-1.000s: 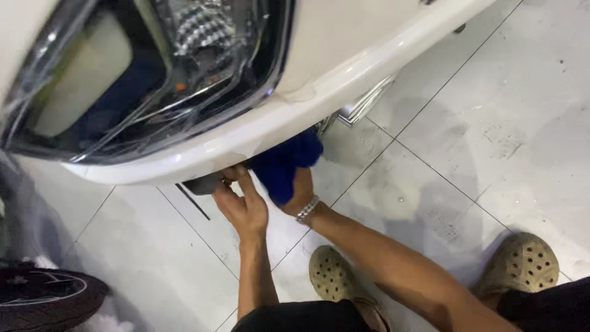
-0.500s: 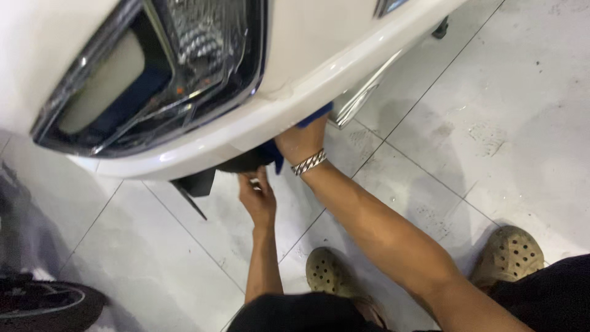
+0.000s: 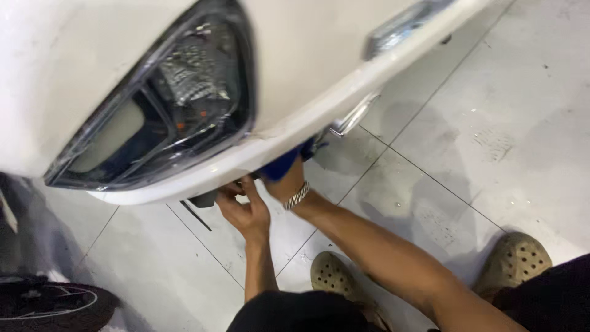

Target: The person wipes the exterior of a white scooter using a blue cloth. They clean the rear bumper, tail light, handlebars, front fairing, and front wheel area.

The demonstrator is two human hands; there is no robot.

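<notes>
A white car bumper (image 3: 344, 92) with a dark headlight (image 3: 166, 123) fills the upper left. My right hand (image 3: 287, 184), with a metal bracelet on the wrist, reaches under the bumper's lower edge and presses a blue cloth (image 3: 284, 165) against it; the fingers are hidden by the bumper. My left hand (image 3: 244, 208) is just to the left, fingers curled up at a black trim piece (image 3: 203, 198) under the same edge.
Pale floor tiles (image 3: 491, 123) with dark grout lines spread to the right. My two tan perforated clogs (image 3: 332, 275) stand below. A chrome strip (image 3: 353, 117) juts from under the bumper. A dark wheel (image 3: 49, 304) sits at the bottom left.
The view has shifted so the bumper sits further right. My right hand and the blue cloth have gone further under the bumper edge; my left hand stays at the black trim.
</notes>
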